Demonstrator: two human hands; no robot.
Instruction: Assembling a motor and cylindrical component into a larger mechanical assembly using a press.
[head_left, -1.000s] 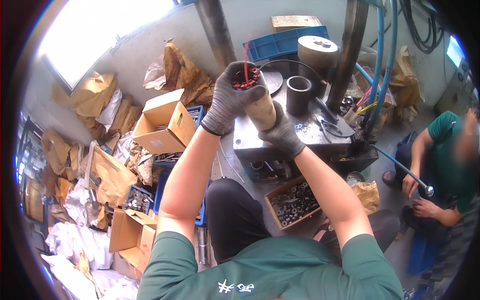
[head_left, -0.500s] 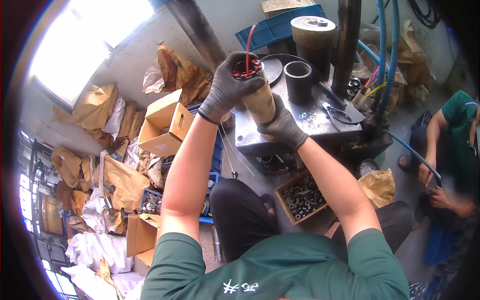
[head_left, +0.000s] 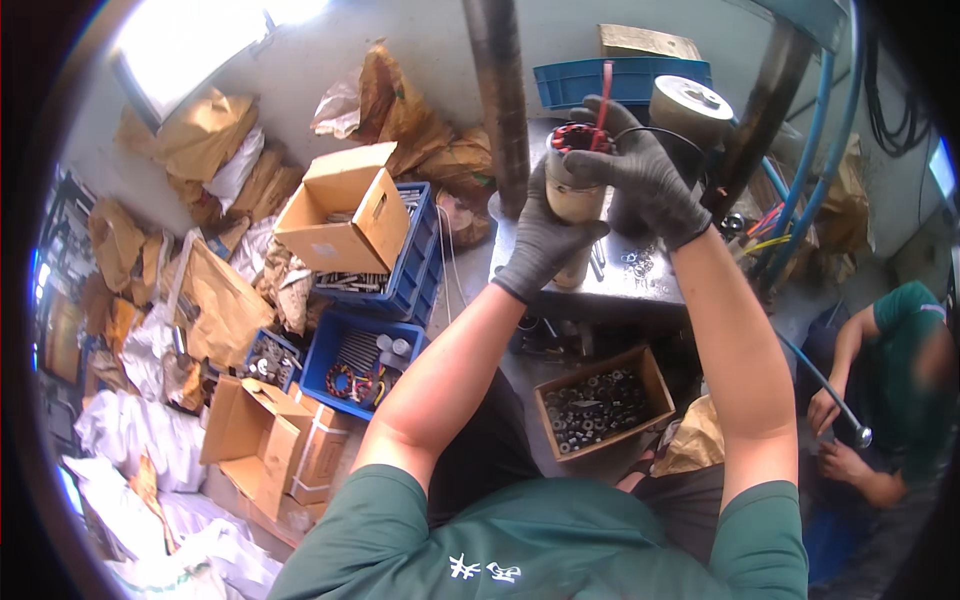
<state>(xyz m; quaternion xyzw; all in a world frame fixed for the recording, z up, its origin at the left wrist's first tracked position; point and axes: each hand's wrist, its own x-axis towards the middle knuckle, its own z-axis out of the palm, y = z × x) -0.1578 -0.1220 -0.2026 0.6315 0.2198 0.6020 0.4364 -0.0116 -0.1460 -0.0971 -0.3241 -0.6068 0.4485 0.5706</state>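
Note:
In both gloved hands I hold a pale cylindrical motor stator (head_left: pixel 575 205) over the metal work table, tilted with its top end toward the back. Red and black windings ring its open top, and a red lead (head_left: pixel 607 90) sticks up out of it. My left hand (head_left: pixel 545 240) is closed round the stator's side, its thumb across the front. Around the upper rim on the other side, my right hand (head_left: pixel 655 185) is closed, thumb across the front below the windings. Small metal rings (head_left: pixel 637 264) lie on the table (head_left: pixel 600 287) beneath my right wrist.
A box of small dark parts (head_left: pixel 655 370) sits below the table. Blue crates (head_left: pixel 437 240) and open cartons (head_left: pixel 340 215) stand at left. Metal columns (head_left: pixel 497 90) rise behind; blue hoses (head_left: pixel 818 180) hang at right. A co-worker (head_left: pixel 900 340) sits at far right holding a rod.
My hands have traded places on the stator: the left went from the top to the lower side, the right from the bottom to the rim. The view has shifted left.

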